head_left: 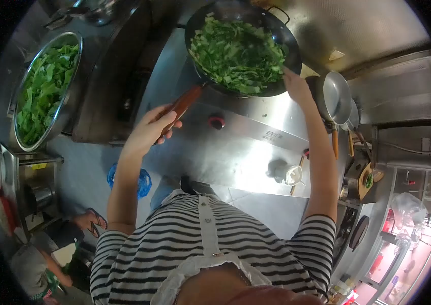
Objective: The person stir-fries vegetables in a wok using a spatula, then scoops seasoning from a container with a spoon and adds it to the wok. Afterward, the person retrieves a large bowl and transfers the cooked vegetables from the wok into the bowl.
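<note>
My left hand (162, 124) is closed around the brown wooden handle (187, 100) of a large dark wok (193, 61). Chopped leafy greens (241, 53) fill much of the wok, pale stem pieces mixed among darker leaves. At the wok's right rim is my right hand (298, 87), its fingers drawn together and pointing in over the greens. Whatever the right hand grips is hidden or too blurred to make out. Beneath the wok is a steel stove (195, 147) with a red-and-black knob (216, 121) on its front.
A steel bowl (79, 56) of leafy greens stands at left. Pans (338, 99) with wooden handles are at right, near a cutting board (365, 181). A small white cup (293, 175) is at the stove's front. A blue plastic bag (144, 183) lies low. Another person (35, 267) sits lower left.
</note>
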Demonstrator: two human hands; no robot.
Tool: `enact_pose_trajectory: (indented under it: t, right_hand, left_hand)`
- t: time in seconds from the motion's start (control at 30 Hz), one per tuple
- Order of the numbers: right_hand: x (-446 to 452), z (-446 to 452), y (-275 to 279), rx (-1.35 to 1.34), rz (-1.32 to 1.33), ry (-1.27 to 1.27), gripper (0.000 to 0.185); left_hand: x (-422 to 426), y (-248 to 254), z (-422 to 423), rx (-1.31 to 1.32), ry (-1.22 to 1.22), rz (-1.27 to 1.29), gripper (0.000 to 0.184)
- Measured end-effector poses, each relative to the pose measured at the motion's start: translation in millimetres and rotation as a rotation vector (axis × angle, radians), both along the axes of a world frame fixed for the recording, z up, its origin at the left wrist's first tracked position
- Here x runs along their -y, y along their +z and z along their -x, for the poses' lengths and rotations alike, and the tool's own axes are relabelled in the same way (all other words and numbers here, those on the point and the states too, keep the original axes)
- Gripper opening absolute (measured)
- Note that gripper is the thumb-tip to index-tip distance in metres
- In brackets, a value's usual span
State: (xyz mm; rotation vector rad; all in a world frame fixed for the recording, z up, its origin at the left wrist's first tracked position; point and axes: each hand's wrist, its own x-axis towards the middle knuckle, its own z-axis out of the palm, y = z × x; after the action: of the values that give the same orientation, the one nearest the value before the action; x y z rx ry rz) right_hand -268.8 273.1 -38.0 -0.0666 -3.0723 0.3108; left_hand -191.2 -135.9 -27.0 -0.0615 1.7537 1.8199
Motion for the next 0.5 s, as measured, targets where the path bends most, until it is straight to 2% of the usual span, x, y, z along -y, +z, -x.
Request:
enact_pose_trajectory:
  t: [0.07,0.2,0.23,0.27,0.33,0.5]
  right_hand:
    - [9,13,10,0.083,0.185,-0.141,0.035]
    - [62,13,12,0.09,0.25,0.012,0.036]
    - [74,-3,25,0.302,0.278,-0.08,0.039]
    - [69,-21,22,0.197,0.236,0.069,0.04]
    - [65,-58,19,0.179,0.207,0.157,0.039]
    - [79,-15,15,0.166,0.076,0.201,0.039]
  left_hand:
    - [0,0,0,0.007,-0.021,-0.007,0.039]
    - [1,-3,0,0.002,-0.026,-0.003,0.04]
    - [1,-4,-1,0.016,-0.021,-0.005,0.041]
    - [1,-5,0,0.029,-0.013,-0.014,0.041]
    - [1,-5,1,0.032,-0.006,-0.024,0.041]
    - [-2,-3,0,0.029,-0.009,-0.03,0.04]
